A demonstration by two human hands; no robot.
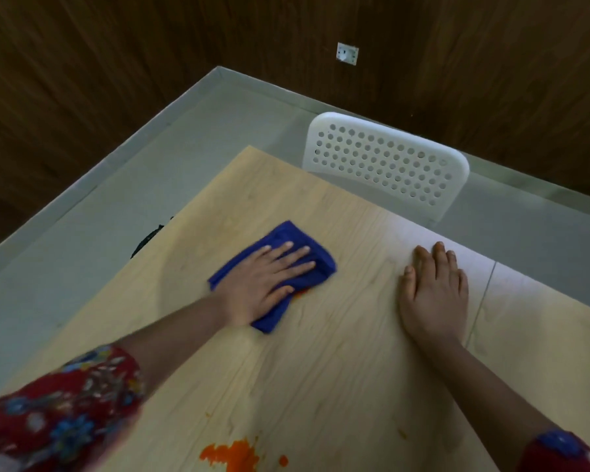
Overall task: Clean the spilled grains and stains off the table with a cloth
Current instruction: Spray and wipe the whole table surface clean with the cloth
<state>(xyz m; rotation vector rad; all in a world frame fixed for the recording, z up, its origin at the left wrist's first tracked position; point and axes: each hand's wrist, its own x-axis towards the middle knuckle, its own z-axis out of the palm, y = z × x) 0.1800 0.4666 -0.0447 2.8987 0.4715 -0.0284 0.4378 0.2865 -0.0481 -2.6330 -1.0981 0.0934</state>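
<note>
Blue cloth (286,233) spread on the light wooden tabletop (338,352), directly beneath the left hand (264,284): palm and straight, slightly spread fingers pressing flat on top of it, nothing gripped or pinched. Cloth edges showing beyond the fingertips, past the little-finger side and below the heel of the palm. Small orange smear (300,294) touching the cloth's near edge, just beside the thumb. Right hand (435,291) well to the right of the cloth and apart from it, lying palm down on the bare tabletop, fingers straight and close together, holding nothing. Larger orange stain (230,456) on the tabletop well nearer the viewer than the cloth, at the bottom margin, with a small separate blot just to its right. Red floral sleeve (58,410) on the left forearm, nearer than the cloth and to its left. White perforated chair back (385,161) beyond the cloth and to its right, past the tabletop's far edge. Dark object (147,238), not identifiable, left of the cloth at the tabletop's edge.
</note>
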